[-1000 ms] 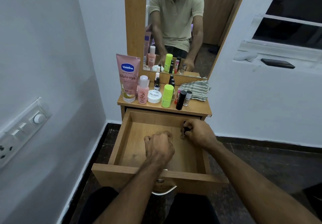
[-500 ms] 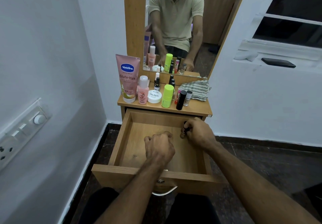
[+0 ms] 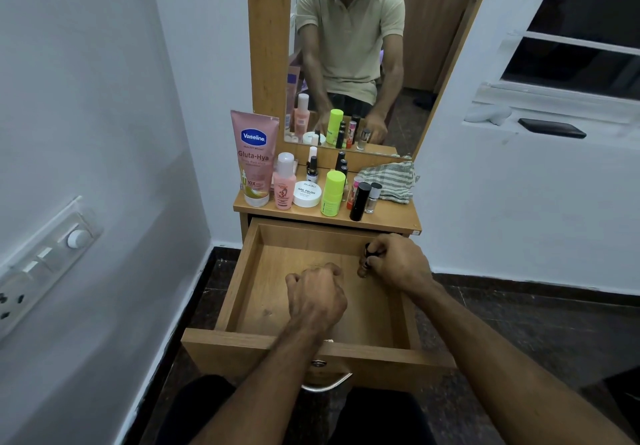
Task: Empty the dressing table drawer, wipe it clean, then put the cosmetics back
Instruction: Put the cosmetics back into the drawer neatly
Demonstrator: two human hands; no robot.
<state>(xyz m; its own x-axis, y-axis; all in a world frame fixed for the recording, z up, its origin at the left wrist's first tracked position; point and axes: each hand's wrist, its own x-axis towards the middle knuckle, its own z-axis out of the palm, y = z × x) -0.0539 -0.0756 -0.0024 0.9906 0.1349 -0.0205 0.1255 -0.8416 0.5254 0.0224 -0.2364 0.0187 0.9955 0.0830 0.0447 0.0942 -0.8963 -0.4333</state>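
Black-capped small bottle (image 3: 366, 257), likely nail polish, pinched in right hand (image 3: 398, 263) at the drawer (image 3: 242, 271)'s back right corner; left hand (image 3: 317, 297) fisted over the drawer floor, its contents hidden. Emptying looks nearly done. Next: lift the bottle to the tabletop (image 3: 388, 221) beside the other cosmetics (image 3: 332, 199), then fetch the striped cloth (image 3: 391, 178) for wiping.

Dim indoor light, wide-angle edge distortion

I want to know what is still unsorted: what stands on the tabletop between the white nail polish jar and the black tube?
In the head view, a lime-green bottle stands between the white jar and the black tube.
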